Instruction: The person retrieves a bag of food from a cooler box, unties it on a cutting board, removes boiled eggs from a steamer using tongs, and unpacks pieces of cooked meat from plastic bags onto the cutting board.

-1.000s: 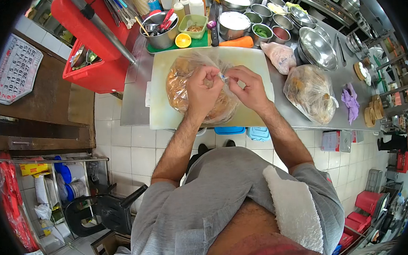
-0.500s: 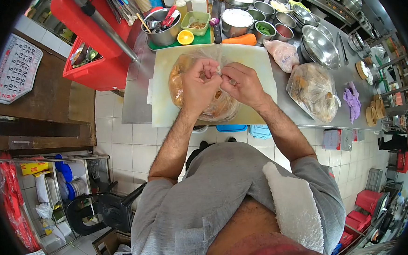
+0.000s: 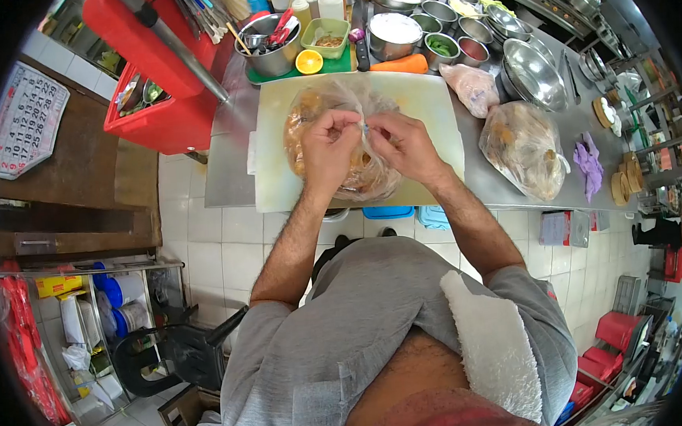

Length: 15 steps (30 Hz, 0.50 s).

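Observation:
A clear plastic bag [image 3: 298, 130] of orange-brown food lies on the white cutting board [image 3: 431, 149]. Above it, my left hand [image 3: 329, 147] pinches the gathered neck of the bag. Close beside it, my right hand [image 3: 405, 143] has its fingers closed on the same twisted plastic. Both sets of fingertips meet near the middle of the bag. The fingers partly cover the neck, so any knot there is hard to make out.
Right of the board sit a second tied bag of food [image 3: 521, 151], a bag of pale pink meat [image 3: 470, 88] and a purple cloth [image 3: 587, 168]. Behind it are a carrot [image 3: 399, 66], a knife [image 3: 363, 55], a halved orange [image 3: 309, 62] and several steel bowls. A red cooler [image 3: 165, 118] stands left.
My hands have shifted slightly, with the fingertips now pressed together around the bag's neck. More of the gathered plastic shows between them.

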Each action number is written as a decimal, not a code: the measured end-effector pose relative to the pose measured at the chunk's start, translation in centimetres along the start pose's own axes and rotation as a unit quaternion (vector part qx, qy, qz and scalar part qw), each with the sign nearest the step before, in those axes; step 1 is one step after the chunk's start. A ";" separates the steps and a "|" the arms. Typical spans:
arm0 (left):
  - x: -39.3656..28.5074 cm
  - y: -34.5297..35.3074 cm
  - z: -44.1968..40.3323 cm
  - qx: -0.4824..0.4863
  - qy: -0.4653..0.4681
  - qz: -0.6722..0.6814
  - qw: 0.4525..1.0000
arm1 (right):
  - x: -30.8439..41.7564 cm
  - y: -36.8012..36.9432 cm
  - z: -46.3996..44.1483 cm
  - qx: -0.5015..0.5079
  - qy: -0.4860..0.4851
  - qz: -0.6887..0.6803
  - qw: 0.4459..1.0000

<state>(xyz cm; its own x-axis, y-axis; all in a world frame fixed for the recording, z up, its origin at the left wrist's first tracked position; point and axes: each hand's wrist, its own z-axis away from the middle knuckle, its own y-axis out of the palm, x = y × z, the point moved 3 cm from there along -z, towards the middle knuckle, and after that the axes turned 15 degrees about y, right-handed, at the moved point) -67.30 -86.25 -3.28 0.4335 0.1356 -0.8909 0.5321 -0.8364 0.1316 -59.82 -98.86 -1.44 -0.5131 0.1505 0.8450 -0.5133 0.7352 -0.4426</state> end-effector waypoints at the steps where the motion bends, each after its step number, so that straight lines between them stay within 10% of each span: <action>1: -0.2 0.3 0.0 0.004 0.007 0.007 1.000 | -0.1 -0.1 0.0 -0.016 -0.022 0.015 1.000; 8: 0.4 0.5 0.1 0.075 -0.010 -0.121 0.990 | -1.0 -0.5 0.4 -0.090 -0.002 0.023 0.996; 10: -2.8 1.0 -0.5 0.106 0.197 -0.249 0.942 | -0.6 -1.4 0.2 -0.070 -0.015 0.047 0.996; 15: -3.4 1.0 -1.8 0.225 0.276 -0.305 0.883 | 1.1 -2.2 0.1 -0.065 -0.109 0.108 0.986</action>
<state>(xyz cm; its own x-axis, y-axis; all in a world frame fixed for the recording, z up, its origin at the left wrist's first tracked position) -66.96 -86.57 0.71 0.5203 0.7683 -0.3729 0.4992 -0.6279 -0.5971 -59.30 -100.34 0.46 -0.7435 0.1779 0.6446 -0.2912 0.7816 -0.5516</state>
